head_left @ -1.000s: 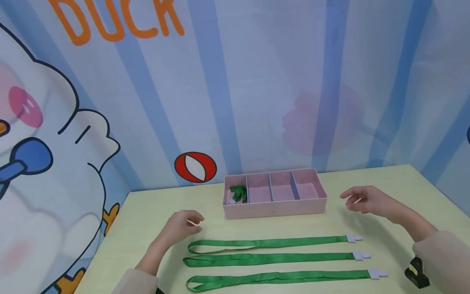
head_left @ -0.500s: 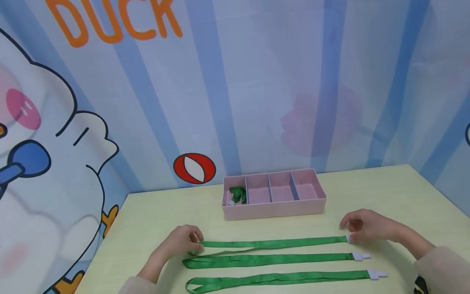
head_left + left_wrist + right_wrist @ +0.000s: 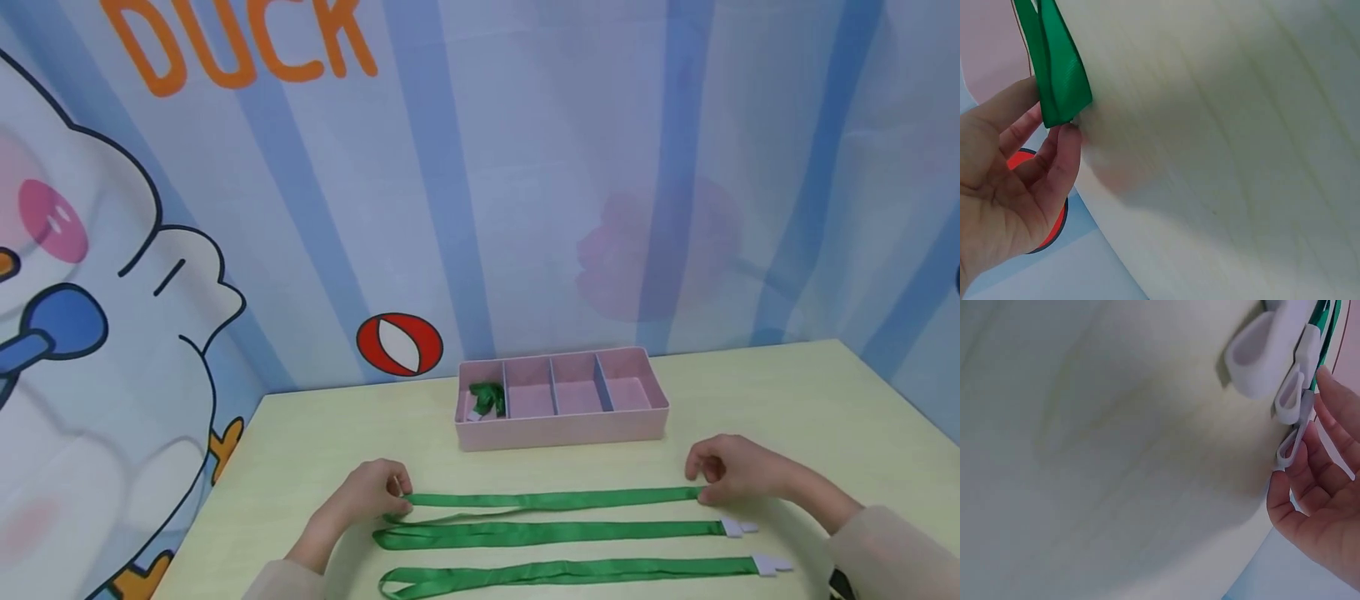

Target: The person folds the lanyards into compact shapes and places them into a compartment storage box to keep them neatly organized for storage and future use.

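Observation:
Three green lanyards with white plastic clips lie in rows across the table. The farthest lanyard (image 3: 555,500) stretches between the two hands. At its loop end the left hand (image 3: 369,489) pinches the folded green strap (image 3: 1063,81). The right hand (image 3: 738,471) pinches the other end, its fingers around the white clip (image 3: 1291,444); in the head view that clip is hidden behind the hand. The middle lanyard (image 3: 570,532) and the nearest lanyard (image 3: 585,571) lie flat, loops left and clips right.
Behind the lanyards stands a pink box (image 3: 558,433) with several compartments. Its leftmost compartment contains a bundled green lanyard (image 3: 489,398). A printed cartoon backdrop (image 3: 525,167) rises along the table's (image 3: 337,425) back edge.
Both hands have come down from above the table to the ends of the farthest lanyard. The right hand has closed over its clip, the left over its loop.

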A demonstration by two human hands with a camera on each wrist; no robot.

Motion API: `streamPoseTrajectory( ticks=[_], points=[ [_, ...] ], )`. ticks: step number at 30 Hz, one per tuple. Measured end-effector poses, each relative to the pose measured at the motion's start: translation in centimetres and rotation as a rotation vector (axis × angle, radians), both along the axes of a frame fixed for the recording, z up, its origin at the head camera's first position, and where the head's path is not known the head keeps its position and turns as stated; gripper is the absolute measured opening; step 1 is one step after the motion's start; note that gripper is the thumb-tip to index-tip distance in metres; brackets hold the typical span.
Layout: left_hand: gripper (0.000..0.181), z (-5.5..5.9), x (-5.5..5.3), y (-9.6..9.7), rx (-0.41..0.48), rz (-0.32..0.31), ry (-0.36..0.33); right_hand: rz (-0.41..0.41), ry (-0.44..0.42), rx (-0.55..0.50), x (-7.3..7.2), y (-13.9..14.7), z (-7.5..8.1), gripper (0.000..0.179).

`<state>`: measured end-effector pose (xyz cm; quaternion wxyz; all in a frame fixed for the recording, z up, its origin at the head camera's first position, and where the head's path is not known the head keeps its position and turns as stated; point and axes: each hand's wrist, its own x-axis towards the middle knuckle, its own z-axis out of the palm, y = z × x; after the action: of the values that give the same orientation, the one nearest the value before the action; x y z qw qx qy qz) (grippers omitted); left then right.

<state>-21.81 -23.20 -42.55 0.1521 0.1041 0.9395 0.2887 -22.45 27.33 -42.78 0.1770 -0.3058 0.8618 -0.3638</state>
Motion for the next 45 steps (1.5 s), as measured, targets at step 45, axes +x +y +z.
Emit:
streamPoseTrajectory(
  ticks=[45],
  points=[
    [0.033, 1.6, -0.4, -4.1, 0.498, 0.022, -0.291, -0.126, -0.224, -0.131, 0.3, 3.5, 3.6, 0.022]
  ],
)
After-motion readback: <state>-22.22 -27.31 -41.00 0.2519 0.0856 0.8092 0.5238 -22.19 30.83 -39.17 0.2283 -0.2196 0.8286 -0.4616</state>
